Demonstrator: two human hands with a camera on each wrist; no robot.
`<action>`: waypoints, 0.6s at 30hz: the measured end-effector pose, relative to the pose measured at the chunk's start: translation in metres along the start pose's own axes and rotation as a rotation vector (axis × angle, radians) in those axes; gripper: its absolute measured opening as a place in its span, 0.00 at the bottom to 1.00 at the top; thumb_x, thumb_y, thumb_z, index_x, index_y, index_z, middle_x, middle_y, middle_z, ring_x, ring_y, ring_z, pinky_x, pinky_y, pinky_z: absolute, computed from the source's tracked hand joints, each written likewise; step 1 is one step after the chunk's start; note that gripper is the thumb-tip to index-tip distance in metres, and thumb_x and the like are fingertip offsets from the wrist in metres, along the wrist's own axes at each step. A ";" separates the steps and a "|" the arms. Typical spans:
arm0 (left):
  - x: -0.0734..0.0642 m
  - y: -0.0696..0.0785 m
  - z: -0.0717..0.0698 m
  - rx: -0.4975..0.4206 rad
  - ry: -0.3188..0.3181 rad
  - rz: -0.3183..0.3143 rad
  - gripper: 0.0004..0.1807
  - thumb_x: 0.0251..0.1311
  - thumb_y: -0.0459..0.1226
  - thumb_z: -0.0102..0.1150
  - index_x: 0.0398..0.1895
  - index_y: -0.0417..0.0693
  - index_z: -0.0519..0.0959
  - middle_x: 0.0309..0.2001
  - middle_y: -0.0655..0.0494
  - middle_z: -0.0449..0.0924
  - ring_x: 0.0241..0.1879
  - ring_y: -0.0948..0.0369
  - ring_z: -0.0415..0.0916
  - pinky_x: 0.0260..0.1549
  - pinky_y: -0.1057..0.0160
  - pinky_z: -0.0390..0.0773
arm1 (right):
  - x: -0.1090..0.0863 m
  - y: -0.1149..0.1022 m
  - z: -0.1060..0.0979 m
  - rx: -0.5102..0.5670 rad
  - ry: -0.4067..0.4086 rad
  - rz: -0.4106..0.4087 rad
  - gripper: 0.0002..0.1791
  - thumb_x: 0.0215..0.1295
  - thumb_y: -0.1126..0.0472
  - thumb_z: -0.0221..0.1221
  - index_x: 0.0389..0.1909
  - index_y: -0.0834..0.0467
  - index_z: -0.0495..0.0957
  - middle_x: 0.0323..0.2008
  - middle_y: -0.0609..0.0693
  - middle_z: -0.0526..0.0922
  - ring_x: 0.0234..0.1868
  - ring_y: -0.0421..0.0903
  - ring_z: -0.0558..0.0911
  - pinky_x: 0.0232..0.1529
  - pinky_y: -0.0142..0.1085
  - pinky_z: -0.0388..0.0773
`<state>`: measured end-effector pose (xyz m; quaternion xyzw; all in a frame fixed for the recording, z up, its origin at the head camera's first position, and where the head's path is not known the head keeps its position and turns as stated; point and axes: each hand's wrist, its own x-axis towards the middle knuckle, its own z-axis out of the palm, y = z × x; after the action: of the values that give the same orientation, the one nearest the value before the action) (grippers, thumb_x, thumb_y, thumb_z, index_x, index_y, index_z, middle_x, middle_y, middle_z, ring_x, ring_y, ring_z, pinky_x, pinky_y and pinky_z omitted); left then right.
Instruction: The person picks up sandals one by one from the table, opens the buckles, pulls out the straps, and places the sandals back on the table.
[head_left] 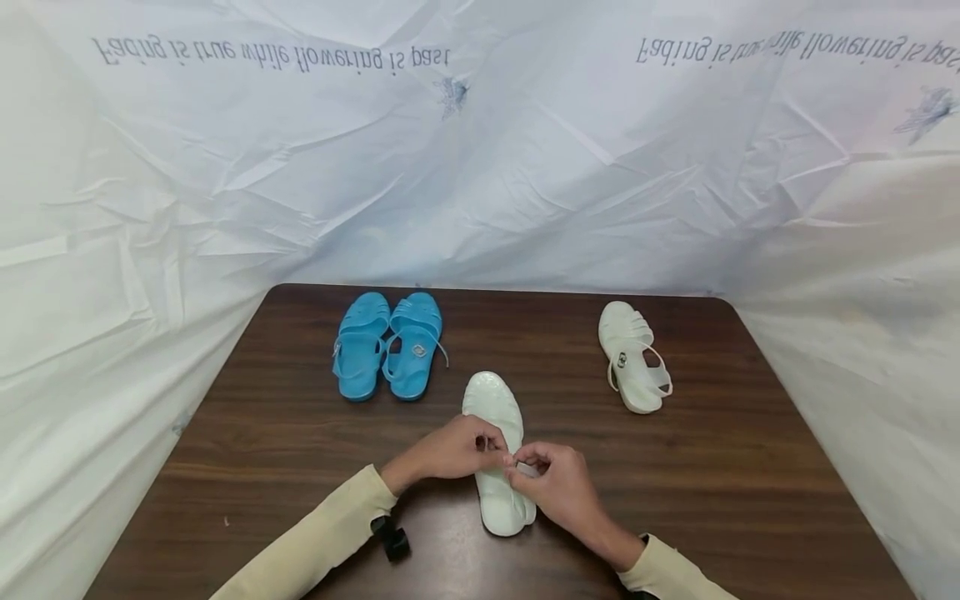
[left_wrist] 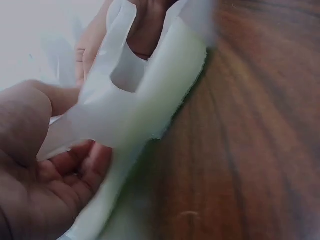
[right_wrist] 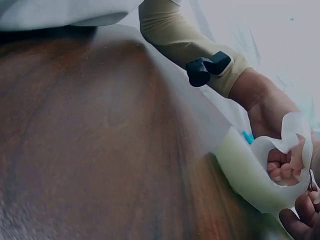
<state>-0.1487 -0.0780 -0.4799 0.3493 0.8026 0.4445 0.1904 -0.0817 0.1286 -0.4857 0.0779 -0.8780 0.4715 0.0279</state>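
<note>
A white sandal (head_left: 501, 506) lies on the table in front of me, toe pointing away, between my two hands. From its left side my left hand (head_left: 459, 450) reaches over it and pinches its ankle strap (left_wrist: 65, 132). My right hand (head_left: 562, 487) pinches the strap from the right, and the two sets of fingertips meet above the sandal. In the right wrist view a bit of the metal buckle (right_wrist: 311, 181) shows by the right fingers (right_wrist: 300, 215). How the strap sits in the buckle is hidden by the fingers.
A pair of blue sandals (head_left: 360, 367) stands side by side at the back left of the brown wooden table (head_left: 300, 517). Another white sandal (head_left: 619, 323) is at the back right, its strap standing loose. White sheeting (head_left: 525, 167) surrounds the table's back and sides.
</note>
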 end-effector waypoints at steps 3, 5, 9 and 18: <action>-0.002 -0.003 0.001 -0.039 0.014 -0.002 0.08 0.70 0.42 0.64 0.31 0.59 0.87 0.22 0.70 0.76 0.22 0.72 0.65 0.24 0.73 0.67 | 0.001 -0.001 0.001 -0.046 -0.043 -0.015 0.08 0.52 0.64 0.75 0.27 0.48 0.86 0.22 0.34 0.80 0.23 0.32 0.73 0.27 0.28 0.73; -0.003 -0.004 0.001 -0.064 0.026 -0.014 0.09 0.70 0.41 0.64 0.30 0.59 0.88 0.22 0.70 0.76 0.22 0.72 0.65 0.24 0.72 0.67 | 0.002 -0.002 0.001 -0.068 -0.070 -0.019 0.07 0.52 0.64 0.74 0.27 0.49 0.86 0.21 0.35 0.78 0.21 0.31 0.71 0.24 0.28 0.71; -0.004 -0.003 0.002 -0.089 0.051 -0.029 0.10 0.70 0.41 0.64 0.29 0.57 0.88 0.21 0.69 0.76 0.21 0.71 0.64 0.23 0.72 0.65 | 0.001 -0.003 0.001 -0.063 -0.095 -0.015 0.06 0.53 0.64 0.73 0.28 0.50 0.86 0.22 0.36 0.79 0.21 0.31 0.71 0.23 0.27 0.70; -0.005 -0.003 0.003 -0.095 0.080 -0.071 0.09 0.69 0.42 0.64 0.30 0.57 0.89 0.23 0.70 0.80 0.22 0.72 0.67 0.24 0.71 0.69 | -0.004 0.001 0.004 0.084 -0.026 0.051 0.05 0.56 0.61 0.75 0.31 0.49 0.88 0.31 0.39 0.88 0.35 0.34 0.84 0.37 0.29 0.80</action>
<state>-0.1441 -0.0810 -0.4840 0.2932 0.7995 0.4886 0.1903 -0.0779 0.1260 -0.4896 0.0625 -0.8595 0.5073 0.0013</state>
